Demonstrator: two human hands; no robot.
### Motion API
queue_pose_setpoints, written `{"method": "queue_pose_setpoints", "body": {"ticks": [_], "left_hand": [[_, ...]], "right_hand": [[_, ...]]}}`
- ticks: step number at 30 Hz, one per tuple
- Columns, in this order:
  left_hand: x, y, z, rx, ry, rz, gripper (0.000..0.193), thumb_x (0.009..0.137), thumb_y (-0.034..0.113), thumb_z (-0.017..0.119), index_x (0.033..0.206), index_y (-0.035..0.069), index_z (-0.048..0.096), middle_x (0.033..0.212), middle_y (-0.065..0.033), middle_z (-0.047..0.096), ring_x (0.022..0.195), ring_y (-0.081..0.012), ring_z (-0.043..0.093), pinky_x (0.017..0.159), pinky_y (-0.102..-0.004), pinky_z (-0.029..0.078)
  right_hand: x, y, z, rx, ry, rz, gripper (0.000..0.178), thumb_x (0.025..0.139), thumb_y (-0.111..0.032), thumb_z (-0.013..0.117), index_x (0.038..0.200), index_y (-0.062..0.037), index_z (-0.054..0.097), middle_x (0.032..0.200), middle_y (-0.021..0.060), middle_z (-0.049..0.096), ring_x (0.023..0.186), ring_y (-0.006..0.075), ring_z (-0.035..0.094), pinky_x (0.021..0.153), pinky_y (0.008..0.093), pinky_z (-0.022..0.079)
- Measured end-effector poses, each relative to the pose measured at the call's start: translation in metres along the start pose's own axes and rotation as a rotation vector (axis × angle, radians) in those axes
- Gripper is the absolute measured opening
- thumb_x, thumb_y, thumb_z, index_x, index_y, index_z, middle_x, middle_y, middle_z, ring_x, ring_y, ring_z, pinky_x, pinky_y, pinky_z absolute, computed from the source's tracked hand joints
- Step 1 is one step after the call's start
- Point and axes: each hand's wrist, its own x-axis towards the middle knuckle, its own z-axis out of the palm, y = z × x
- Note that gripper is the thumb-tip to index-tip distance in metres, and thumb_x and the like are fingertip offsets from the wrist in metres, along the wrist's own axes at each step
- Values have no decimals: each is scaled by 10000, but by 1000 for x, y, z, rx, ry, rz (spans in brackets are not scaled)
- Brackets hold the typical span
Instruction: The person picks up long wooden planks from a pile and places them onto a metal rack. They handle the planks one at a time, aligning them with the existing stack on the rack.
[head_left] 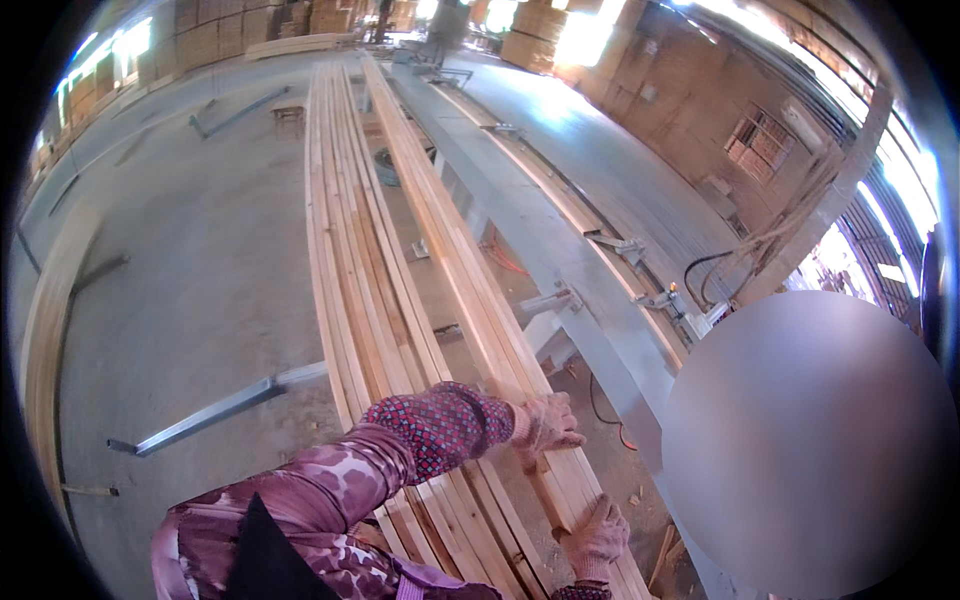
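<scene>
My left hand (545, 425), in a pale pinkish glove, lies across a long stack of wooden boards (455, 250), its fingers bent over the right edge. Closer to me, my right hand (598, 543), gloved alike, grips the same boards near their near end. Patterned cuffs cover both wrists, and my left arm reaches over a second row of long boards (350, 250) just left of the gripped stack. The undersides of the gripped boards and my thumbs are mostly hidden.
A long grey metal machine bed (530, 230) with clamps (620, 245) runs along the right. Metal support arms (215, 412) stick out at left. More boards (55, 330) lie at far left. A blurred round patch (810, 440) hides the lower right.
</scene>
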Motion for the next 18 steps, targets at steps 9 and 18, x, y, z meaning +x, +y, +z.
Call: {"method": "queue_pose_setpoints", "body": {"ticks": [9, 18], "left_hand": [[10, 0, 3, 15, -24, 23, 1149, 529, 697, 812, 1478, 185, 413, 1225, -96, 573, 1187, -318, 517, 1062, -481, 333], [9, 3, -4, 100, -123, -7, 1167, 588, 763, 748, 1535, 215, 344, 1308, -86, 539, 1257, -339, 471, 1111, -491, 303]], "right_hand": [[-5, -2, -11, 31, -4, 23, 1094, 560, -526, 876, 1449, -90, 410, 1379, 144, 504, 1284, 333, 467, 1104, 463, 333], [-5, -3, -10, 2, 16, 21, 1133, 587, -566, 858, 1483, -61, 381, 1377, 183, 509, 1294, 347, 469, 1113, 445, 328]]}}
